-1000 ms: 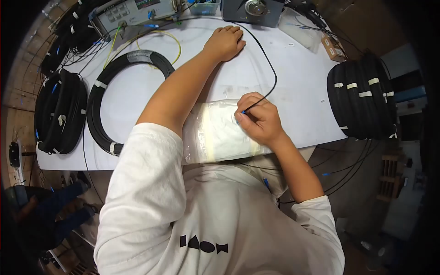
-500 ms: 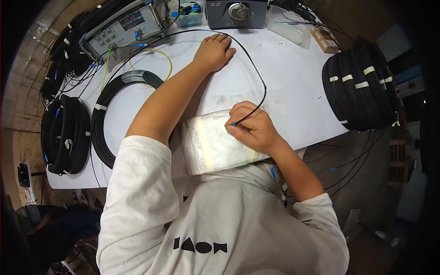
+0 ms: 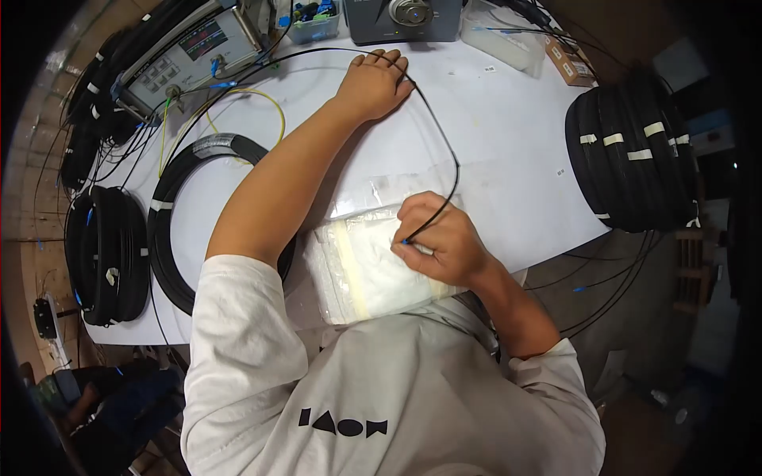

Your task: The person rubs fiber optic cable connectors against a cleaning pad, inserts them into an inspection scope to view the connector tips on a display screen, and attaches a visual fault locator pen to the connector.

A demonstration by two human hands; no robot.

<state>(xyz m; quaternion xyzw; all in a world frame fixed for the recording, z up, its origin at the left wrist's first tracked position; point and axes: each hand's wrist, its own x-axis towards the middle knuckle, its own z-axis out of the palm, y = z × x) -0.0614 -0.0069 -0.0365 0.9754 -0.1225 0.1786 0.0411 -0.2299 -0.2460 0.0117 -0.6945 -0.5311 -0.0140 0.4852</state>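
Workshop with coiled black cable [image 3: 208,145].

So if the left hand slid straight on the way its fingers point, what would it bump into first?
Probably the black cable, right by the fingertips of the left hand, though depth is unclear; beyond stands the grey machine.

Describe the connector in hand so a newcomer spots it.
On the white table, find the wrapped white package nearest the wearer. Over it, the right hand pinches the blue connector ending a black cable. Unlike the blue one by the meter, it's in fingertips.
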